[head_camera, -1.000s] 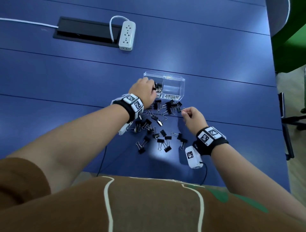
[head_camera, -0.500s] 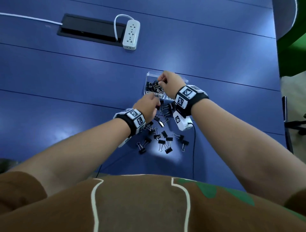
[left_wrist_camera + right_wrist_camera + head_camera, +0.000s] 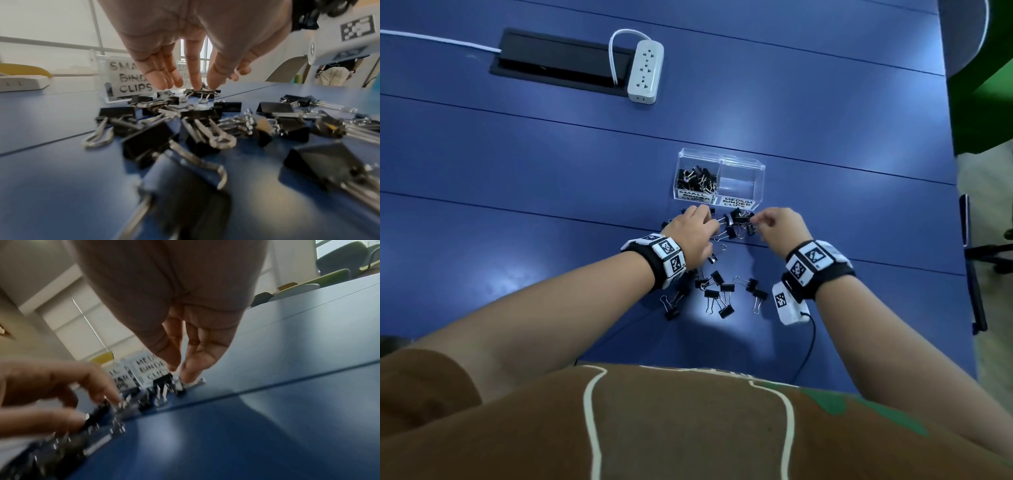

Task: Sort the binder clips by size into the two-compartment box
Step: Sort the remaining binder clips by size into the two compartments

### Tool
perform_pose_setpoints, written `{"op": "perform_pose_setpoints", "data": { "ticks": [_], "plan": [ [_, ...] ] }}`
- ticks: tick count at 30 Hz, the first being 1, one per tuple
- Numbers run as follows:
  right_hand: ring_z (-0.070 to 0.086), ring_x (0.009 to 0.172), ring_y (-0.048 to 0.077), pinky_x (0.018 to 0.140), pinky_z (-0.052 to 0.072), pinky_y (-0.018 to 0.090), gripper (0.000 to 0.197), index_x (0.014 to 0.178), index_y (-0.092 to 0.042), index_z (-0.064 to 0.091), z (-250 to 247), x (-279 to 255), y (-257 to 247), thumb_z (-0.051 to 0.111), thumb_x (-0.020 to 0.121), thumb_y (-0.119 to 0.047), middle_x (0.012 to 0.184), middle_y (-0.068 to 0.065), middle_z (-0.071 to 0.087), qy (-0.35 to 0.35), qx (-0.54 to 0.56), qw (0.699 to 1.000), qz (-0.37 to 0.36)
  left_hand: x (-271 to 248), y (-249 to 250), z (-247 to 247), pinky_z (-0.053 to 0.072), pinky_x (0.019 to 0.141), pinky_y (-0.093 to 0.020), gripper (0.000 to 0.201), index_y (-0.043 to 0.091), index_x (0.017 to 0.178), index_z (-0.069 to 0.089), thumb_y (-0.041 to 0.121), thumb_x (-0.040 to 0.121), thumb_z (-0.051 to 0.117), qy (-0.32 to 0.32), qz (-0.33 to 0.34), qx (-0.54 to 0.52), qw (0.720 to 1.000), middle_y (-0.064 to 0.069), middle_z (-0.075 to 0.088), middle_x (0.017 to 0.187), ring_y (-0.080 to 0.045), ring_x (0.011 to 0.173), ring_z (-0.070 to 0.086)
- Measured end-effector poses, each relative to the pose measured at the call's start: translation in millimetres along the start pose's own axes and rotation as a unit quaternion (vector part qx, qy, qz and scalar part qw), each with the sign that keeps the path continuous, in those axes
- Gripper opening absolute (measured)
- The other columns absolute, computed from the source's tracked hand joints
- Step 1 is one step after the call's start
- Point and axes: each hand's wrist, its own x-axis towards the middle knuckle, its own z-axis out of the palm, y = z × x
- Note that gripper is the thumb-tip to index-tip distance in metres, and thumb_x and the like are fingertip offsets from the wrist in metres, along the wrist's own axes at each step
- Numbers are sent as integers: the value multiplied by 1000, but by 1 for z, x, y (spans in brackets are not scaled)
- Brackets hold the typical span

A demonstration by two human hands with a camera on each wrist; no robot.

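A clear two-compartment box (image 3: 722, 161) stands on the blue table. Its left half, labelled small, holds several black binder clips (image 3: 697, 180). The right half (image 3: 741, 185), labelled medium, looks empty. Loose black clips (image 3: 717, 291) lie scattered in front of it. My left hand (image 3: 697, 228) reaches down at the pile's far end, thumb and forefinger pinching a clip (image 3: 202, 94) that lies on the table. My right hand (image 3: 763, 221) is just right of it, pinching another clip (image 3: 191, 382) by the box's front wall (image 3: 148, 369); that view is blurred.
A white power strip (image 3: 645, 70) and a black cable hatch (image 3: 558, 65) lie at the far left of the table. The table's right edge (image 3: 959, 240) runs close to my right arm, with a chair (image 3: 972, 260) beyond it. A black cable (image 3: 811, 342) trails from my right wrist.
My right hand has come back from over the small compartment to the pile in front of the box. My left hand stayed at the pile, shifting slightly forward onto a clip.
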Motion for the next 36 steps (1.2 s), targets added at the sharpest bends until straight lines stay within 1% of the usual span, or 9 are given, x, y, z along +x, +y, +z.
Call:
{"op": "perform_pose_setpoints", "data": {
  "ticks": [3, 5, 8, 13, 18, 22, 25, 29, 36],
  "plan": [
    [53, 77, 21, 74, 44, 27, 31, 111, -19, 61, 14, -4, 16, 47, 86, -6, 85, 8, 61, 7, -25, 1000, -12, 11, 12, 4, 47, 94, -45, 47, 14, 131, 46, 19, 85, 54, -26, 33, -10, 999, -9, 43, 134, -29, 116, 45],
    [51, 85, 22, 82, 42, 27, 26, 111, -17, 60, 23, -4, 22, 52, 86, -10, 93, 10, 59, 14, -34, 999, -24, 16, 17, 8, 45, 99, -45, 59, 16, 142, 34, 18, 86, 53, -48, 41, -4, 998, -6, 32, 149, -28, 125, 41],
    [47, 85, 20, 79, 37, 25, 20, 108, -14, 59, 30, -7, 28, 56, 88, -16, 92, 7, 52, 14, -40, 999, -31, 19, 19, 15, 45, 100, -42, 63, 17, 146, 27, 20, 88, 52, -62, 46, 29, 997, 0, 22, 157, -26, 127, 39],
    [48, 85, 18, 83, 42, 30, 16, 101, -14, 59, 24, -8, 34, 55, 85, -13, 89, 3, 50, 30, -32, 999, -30, 12, 15, 18, 48, 92, -42, 39, 13, 126, 52, 20, 87, 51, -37, 70, 49, 996, -2, 35, 150, -27, 123, 43],
    [49, 80, 20, 78, 43, 28, 36, 121, -18, 54, 15, -1, 26, 50, 87, -6, 104, 9, 49, 43, -28, 997, -50, 5, 10, 18, 51, 78, -45, 14, 10, 94, 62, 15, 84, 54, 13, 107, 5, 994, -6, 59, 114, -27, 98, 55],
    [55, 88, 30, 82, 51, 41, 38, 124, -21, 53, 21, 0, 22, 49, 88, -7, 110, 11, 47, 19, -59, 997, -47, 11, 11, 14, 51, 80, -47, 22, 7, 104, 60, 4, 83, 52, 44, 77, -50, 995, -11, 57, 111, -30, 96, 54],
    [54, 96, 30, 84, 49, 43, 31, 116, -17, 54, 24, -2, 26, 49, 87, -7, 112, 10, 49, 26, -61, 997, -49, 18, 13, 11, 50, 88, -45, 40, 9, 123, 55, -1, 85, 51, 22, 53, -60, 997, -10, 55, 119, -30, 106, 51],
    [54, 91, 30, 76, 52, 45, 23, 107, -15, 56, 24, -4, 28, 54, 85, -10, 108, 9, 48, 52, -88, 993, -65, 25, 14, 15, 48, 90, -42, 55, 17, 138, 41, 1, 86, 52, -26, 22, -24, 999, -9, 51, 119, -29, 110, 46],
    [54, 98, 30, 86, 49, 42, 31, 117, -12, 58, 27, -1, 31, 48, 88, -4, 113, 12, 47, 20, -85, 994, -65, 30, 18, 15, 47, 92, -42, 31, 12, 122, 53, 17, 93, 47, -25, -18, 4, 1000, -12, 51, 118, -29, 113, 44]
  ]
}}
